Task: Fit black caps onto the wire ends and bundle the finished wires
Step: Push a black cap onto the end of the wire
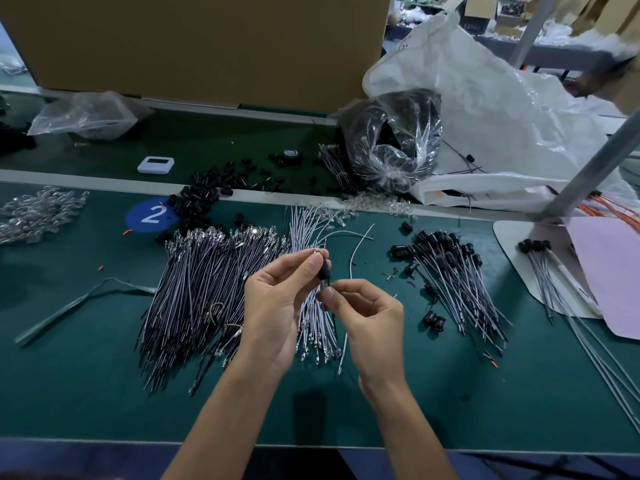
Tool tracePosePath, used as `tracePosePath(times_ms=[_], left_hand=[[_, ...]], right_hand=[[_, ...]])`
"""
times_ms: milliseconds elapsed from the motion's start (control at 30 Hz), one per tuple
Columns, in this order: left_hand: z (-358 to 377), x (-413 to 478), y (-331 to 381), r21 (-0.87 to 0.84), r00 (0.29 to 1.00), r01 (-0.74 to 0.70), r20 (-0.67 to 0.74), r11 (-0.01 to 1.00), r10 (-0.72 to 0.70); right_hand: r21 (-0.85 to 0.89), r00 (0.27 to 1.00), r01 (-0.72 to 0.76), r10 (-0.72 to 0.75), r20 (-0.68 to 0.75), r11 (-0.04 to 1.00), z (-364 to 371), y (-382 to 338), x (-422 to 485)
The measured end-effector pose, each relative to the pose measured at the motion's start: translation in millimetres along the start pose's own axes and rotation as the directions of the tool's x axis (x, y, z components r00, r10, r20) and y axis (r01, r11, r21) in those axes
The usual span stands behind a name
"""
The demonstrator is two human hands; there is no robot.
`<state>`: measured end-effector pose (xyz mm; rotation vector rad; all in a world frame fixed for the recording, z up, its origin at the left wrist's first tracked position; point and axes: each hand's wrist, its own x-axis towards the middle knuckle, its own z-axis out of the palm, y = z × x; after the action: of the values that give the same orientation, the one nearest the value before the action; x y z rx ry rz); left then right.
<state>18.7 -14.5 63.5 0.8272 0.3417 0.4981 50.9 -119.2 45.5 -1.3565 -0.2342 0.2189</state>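
Across the whole view, green table [86, 393], with a blue disc [152, 215] marked 2 stuck on it. Far behind the disc, large cardboard box [194, 43]. Far to the disc's right, crumpled white plastic sack [502, 109]. Just below and right of the disc, a broad heap of uncapped wires [194, 299]. Well right of the disc, a smaller pile of capped wires [457, 275]. Touching the disc's upper right edge, loose black caps [197, 199]. Below and right of the disc, both hands raised close together over the heap. Left hand [277, 306] pinching a black cap [325, 270] between thumb and forefinger, right hand [370, 320] pinching the wire [324, 285] just under that cap.
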Motion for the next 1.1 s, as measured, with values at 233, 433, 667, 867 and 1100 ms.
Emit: tracePosePath(times_ms=[233,433,667,867,1100], left_hand=[[-0.8,-0.3,-0.2,0.0,1.0,-0.011,-0.003,1.0,0.011],[-3.1,-0.8,-2.0,-0.014,1.0,-0.012,-0.011,1.0,0.012],[-2.6,-2.5,-3.4,-0.035,0.999,-0.013,-0.036,0.999,0.011],[-4.1,-2.2,-4.4,-0.031,0.999,-0.021,-0.033,0.999,0.02],[-4.2,-2.5,-5.9,0.004,1.0,-0.025,-0.008,1.0,0.025]], right_hand=[[-0.008,1.0,0.011,-0.011,0.02,1.0,-2.2,-0.5,1.4],[-0.055,0.998,0.044,-0.042,0.044,0.998,-4.0,1.1,3.0],[-0.061,0.998,0.048,-0.046,0.037,0.997,-3.4,4.6,2.3],[-0.095,0.998,0.054,-0.051,0.04,0.994,-4.6,7.0,2.8],[-0.154,0.993,0.059,-0.042,0.108,0.986,-6.1,8.5,5.4]])
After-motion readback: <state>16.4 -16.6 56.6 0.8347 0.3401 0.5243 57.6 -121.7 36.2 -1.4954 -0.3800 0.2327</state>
